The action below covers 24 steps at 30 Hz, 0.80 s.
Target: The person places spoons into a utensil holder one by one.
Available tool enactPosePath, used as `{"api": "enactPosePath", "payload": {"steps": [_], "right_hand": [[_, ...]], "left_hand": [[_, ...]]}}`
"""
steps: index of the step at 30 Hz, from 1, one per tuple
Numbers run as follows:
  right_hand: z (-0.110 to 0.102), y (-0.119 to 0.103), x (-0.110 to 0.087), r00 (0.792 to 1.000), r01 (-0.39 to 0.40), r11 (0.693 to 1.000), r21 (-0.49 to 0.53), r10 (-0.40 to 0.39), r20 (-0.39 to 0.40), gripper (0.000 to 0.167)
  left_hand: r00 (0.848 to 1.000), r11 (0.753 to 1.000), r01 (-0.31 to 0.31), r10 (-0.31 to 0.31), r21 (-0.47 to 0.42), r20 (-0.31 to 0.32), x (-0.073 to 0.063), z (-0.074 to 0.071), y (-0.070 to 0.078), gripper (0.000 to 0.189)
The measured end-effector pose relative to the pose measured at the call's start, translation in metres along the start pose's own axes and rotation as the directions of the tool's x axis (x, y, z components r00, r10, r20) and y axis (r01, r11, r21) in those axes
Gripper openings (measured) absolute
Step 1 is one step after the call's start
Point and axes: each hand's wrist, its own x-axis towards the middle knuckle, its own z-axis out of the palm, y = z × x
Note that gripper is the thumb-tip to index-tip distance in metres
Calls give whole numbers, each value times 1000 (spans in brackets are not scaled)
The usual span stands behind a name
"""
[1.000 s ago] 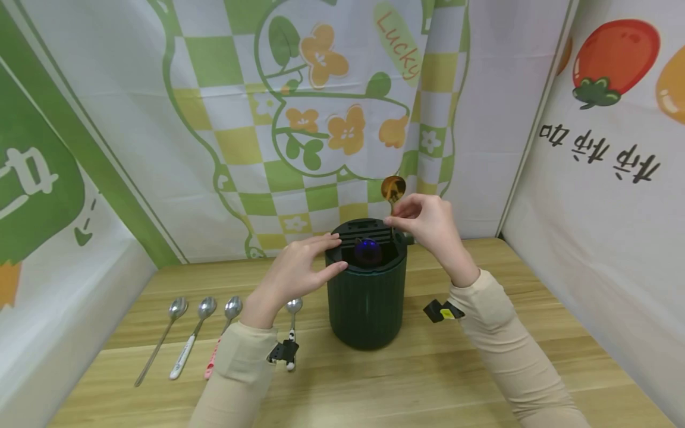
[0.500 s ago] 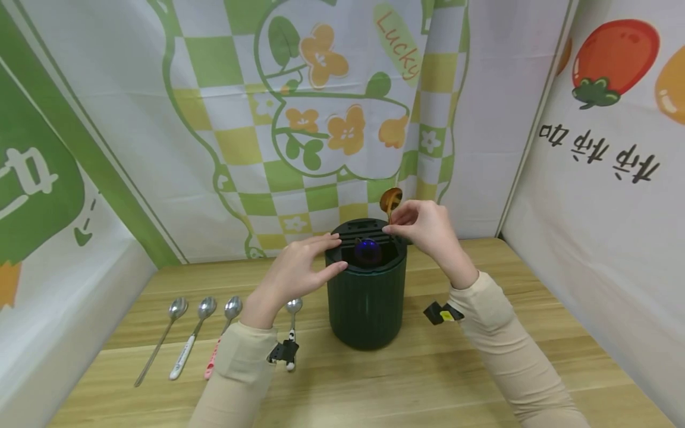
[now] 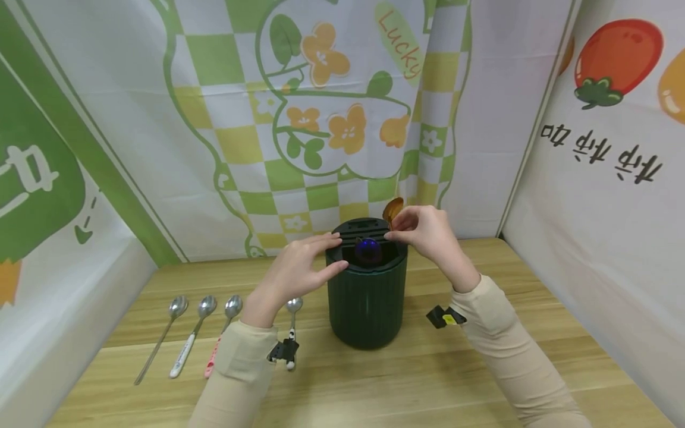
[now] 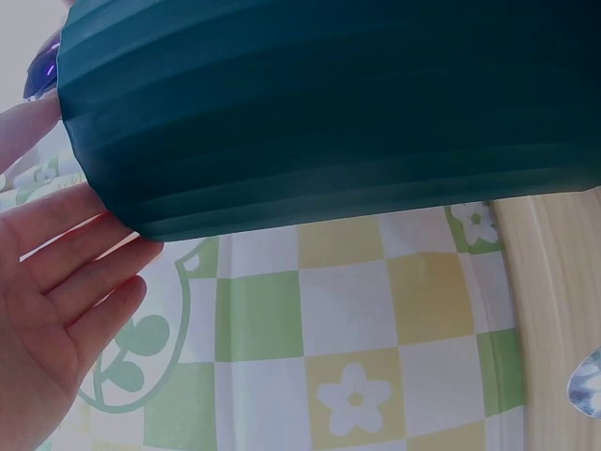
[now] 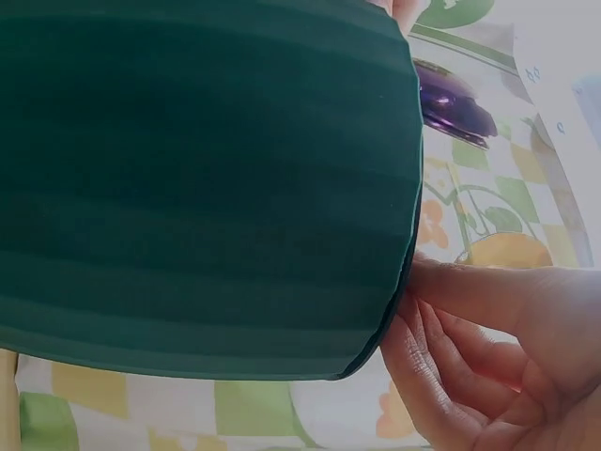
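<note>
A dark green ribbed utensil holder (image 3: 366, 309) stands upright on the table, with a slotted black top. My right hand (image 3: 428, 229) pinches a gold spoon (image 3: 393, 209) at the holder's back right edge; its bowl points up above the fingers, and the lower handle is hidden. In the right wrist view the thumb and fingertips (image 5: 413, 282) are right at the rim. My left hand (image 3: 299, 264) touches the rim's left side, thumb spread from the extended fingers. A shiny blue-purple spoon (image 3: 368, 251) stands in the holder, bowl up, between my hands.
Left of the holder, several metal spoons lie in a row on the wooden table (image 3: 364, 386): a plain spoon (image 3: 160, 345), a white-handled spoon (image 3: 184, 356), a pink-handled spoon (image 3: 232, 306) and a black-and-white-handled spoon (image 3: 293, 306). A patterned cloth (image 3: 214, 148) hangs behind.
My right hand has moved down with the gold spoon, so its bowl is lower and closer to the holder's top. The left hand, holder and other spoons keep their places.
</note>
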Motion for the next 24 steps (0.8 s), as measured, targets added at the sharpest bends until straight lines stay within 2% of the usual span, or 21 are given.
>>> {"api": "enactPosePath", "payload": {"steps": [5,9,16,24], "right_hand": [[-5,4,-3,997,-17,1000,-5,17,82,31],[-16,9,-14,991,-32,999,17,29,128,33],[-34,19,-29,994,-33,999,27,30,110,27],[-34,28,-35,994,-33,999,10,32,107,27]], "left_hand": [[1000,1000,4,-4,-1,5,0,0,0,52],[1000,1000,10,-10,-9,16,-1,1,1,53],[1000,1000,6,-6,-13,5,-1,1,0,51],[1000,1000,17,-17,-14,10,-1,1,0,51]]}}
